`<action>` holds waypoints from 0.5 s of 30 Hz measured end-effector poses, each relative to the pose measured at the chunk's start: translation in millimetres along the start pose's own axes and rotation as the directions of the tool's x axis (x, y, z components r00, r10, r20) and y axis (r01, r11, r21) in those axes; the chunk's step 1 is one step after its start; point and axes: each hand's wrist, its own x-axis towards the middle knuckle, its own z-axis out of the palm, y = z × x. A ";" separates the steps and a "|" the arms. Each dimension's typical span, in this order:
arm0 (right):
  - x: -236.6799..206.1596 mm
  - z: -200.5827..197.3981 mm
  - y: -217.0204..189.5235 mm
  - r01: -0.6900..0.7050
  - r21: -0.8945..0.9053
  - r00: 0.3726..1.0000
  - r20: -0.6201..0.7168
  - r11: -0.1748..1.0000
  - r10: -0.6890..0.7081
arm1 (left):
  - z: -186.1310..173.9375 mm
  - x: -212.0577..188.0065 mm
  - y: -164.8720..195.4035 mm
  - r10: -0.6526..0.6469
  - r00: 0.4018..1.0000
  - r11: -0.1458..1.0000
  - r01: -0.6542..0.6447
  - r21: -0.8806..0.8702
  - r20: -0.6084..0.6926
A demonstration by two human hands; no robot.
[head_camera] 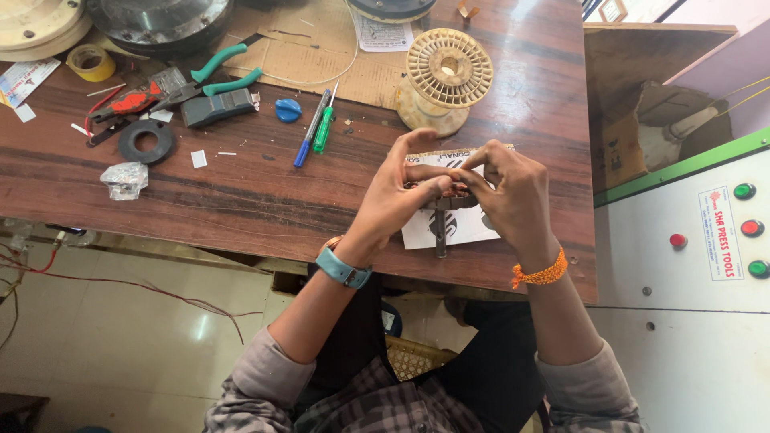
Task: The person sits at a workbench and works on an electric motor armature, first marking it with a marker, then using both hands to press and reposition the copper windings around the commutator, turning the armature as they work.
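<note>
Seen from above, a person sits at a dark brown wooden surface (265, 200) with both hands raised just over its near edge. The left hand (401, 192) and the right hand (509, 196) meet fingertip to fingertip around a small dark metal part with coppery windings (449, 195), which sits between them over a white printed paper sheet (469, 228).

Each hand's grip is nearly closed, thumb and fingers pinching the part from opposite sides; the left comes in from the left, the right from the right, and neither is clearly nearer. A thin dark metal stem (440, 240) runs from the part straight toward the person, so its long axis points at the body, across the line between the two hands.

Just beyond the hands stands a cream plastic spool (443, 76). Farther left lie a blue pen (309, 136), a green pen-like tool (323, 131), green-handled pliers (212, 80) and a black rubber ring (147, 141).

The fingers cover most of the part, so its full shape and exactly what the fingertips press cannot be made out. The person's lap hides what lies under the surface.
</note>
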 end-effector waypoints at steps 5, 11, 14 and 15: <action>-4.2 2.7 -6.3 -0.019 0.050 0.999 -0.045 0.999 0.021 | -1.4 7.5 0.8 -0.068 0.998 0.992 0.069 -0.105 0.013; -39.1 12.1 -32.7 -0.086 0.145 0.984 -0.141 0.986 0.106 | -10.9 1.9 -6.3 0.010 0.998 0.993 -0.004 -0.114 0.058; -63.9 26.6 -45.1 -0.169 0.201 0.959 -0.190 0.965 0.208 | -19.2 -1.8 -13.1 0.066 0.995 0.996 -0.061 -0.066 0.078; -70.5 32.4 -47.3 -0.212 0.258 0.946 -0.188 0.943 0.264 | -21.7 -2.0 -15.2 0.083 0.993 0.996 -0.079 -0.046 0.084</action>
